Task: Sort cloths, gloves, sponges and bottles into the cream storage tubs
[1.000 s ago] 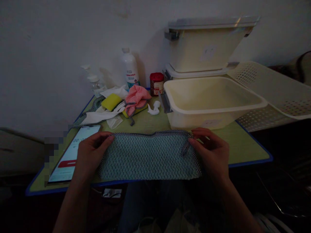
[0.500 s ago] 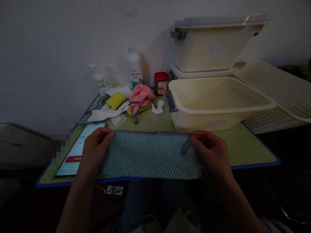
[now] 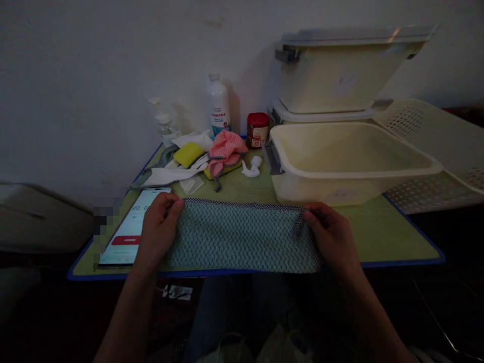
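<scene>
A blue-green textured cleaning cloth (image 3: 242,237) with a black-and-white checked edge is stretched between my two hands over the table's front edge. My left hand (image 3: 161,224) pinches its upper left corner, thumb on top. At the upper right corner my right hand (image 3: 333,232) has the cloth pinched, and a short checked hanging loop (image 3: 298,225) droops beside the thumb. A phone (image 3: 123,234) with a lit timer screen lies flat, partly hidden behind my left hand.
On the green table (image 3: 393,242) an open cream bin (image 3: 321,189) stands at right, before stacked lidded bins (image 3: 333,80) and a perforated basket (image 3: 427,131). Behind are a pink cloth (image 3: 227,148), yellow sponge (image 3: 188,154), white bottle (image 3: 218,103), red-lidded jar (image 3: 257,131) and pump bottle (image 3: 165,126).
The view has shifted slightly, so the surroundings sit further right. Both hands still grip the cloth by its upper corners, and it hangs much as before.
</scene>
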A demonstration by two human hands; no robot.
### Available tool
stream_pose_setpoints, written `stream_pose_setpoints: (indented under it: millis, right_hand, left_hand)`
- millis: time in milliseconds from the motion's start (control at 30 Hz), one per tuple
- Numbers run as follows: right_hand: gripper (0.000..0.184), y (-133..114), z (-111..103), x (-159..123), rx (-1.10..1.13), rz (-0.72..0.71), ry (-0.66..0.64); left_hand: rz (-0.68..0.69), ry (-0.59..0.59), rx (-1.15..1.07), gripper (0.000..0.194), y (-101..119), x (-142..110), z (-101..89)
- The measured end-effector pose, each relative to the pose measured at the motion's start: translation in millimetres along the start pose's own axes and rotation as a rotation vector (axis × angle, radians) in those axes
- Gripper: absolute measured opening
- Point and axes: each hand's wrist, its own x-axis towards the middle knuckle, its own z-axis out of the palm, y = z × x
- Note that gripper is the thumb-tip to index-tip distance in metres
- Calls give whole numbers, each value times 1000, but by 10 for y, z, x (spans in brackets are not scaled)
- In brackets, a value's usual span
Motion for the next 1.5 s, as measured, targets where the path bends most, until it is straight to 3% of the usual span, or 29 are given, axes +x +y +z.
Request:
stream_pose_setpoints:
  millis: [233, 467, 667, 833, 967, 1067, 1167, 1267, 1400, 1500]
  right_hand:
    - [10, -14, -11, -22, -79, -58, 94]
    - [8, 21, 38, -7, -129, -150, 121]
    - [10, -88, 63, -58, -598, -196, 13]
    - [12, -146, 82, -50, -995, -163, -108]
    - [10, -180, 96, -52, -1161, -148, -150]
    - [7, -149, 95, -53, -1107, -269, -95]
    - [14, -76, 84, -23, -958, -485, -98]
    - [22, -27, 47, 51, -817, -597, -187]
    - [20, -106, -47, 102, -638, -622, -208]
    - [24, -263, -48, -30, -594, -658, -159]
  left_hand:
    - [87, -31, 36, 13, 83, -50, 10]
    - [-19, -159, -26, 15, 103, -26, 8]
    - [113, -91, 216, 13, 4, -23, 63]
    - [151, -141, 469, 15, -26, -14, 67]
    - [144, -196, 754, 16, 33, -52, 86]
    - [201, -164, 897, 21, 59, -90, 109]
    - [433, -172, 930, 23, 40, -81, 120]
    - [601, -261, 846, 33, 30, -25, 103]
    - [515, -331, 767, 31, 143, -20, 53]
    - [507, -323, 717, 26, 288, -188, 80]
